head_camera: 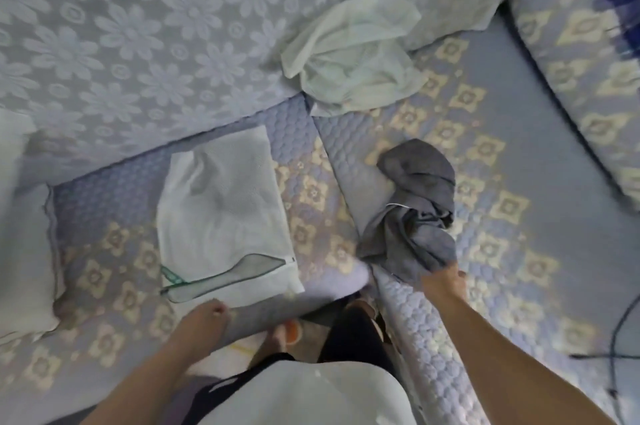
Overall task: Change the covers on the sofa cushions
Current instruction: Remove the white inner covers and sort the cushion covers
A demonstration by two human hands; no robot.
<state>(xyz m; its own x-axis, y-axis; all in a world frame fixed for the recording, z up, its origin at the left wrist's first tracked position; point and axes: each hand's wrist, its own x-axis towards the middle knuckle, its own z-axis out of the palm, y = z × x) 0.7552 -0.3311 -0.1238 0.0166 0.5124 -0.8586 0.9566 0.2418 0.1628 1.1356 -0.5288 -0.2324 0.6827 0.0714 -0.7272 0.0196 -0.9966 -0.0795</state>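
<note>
**Grey cover in hand at the sofa's front edge**

Right hand closed on the lower end of a crumpled grey cover, fingers hidden in the cloth, at the front edge of the right seat cushion; rest of the grey cloth bunched up and lying away from the hand across that cushion, close to the seam between the two seats; left hand curled at the front edge of the left seat cushion, holding nothing that can be made out, just short of the near corner of a flat white cover.

White cover spread flat on the left cushion, its dark-edged zip opening gaping toward the front edge; a pale green cover heaped at the back of the seat, against the flower-patterned backrest; a white cushion at the left end of the sofa; a dark cable trailing at the right edge of the seat.

Step in hand, by the look of it: sorting the loose covers, with the grey one picked up for fitting or for setting aside; which of the two, not to be told. Next move likely calling for both hands on the grey cloth, to shake it out and find its opening; blurred frame, so fine detail of the grip uncertain.
</note>
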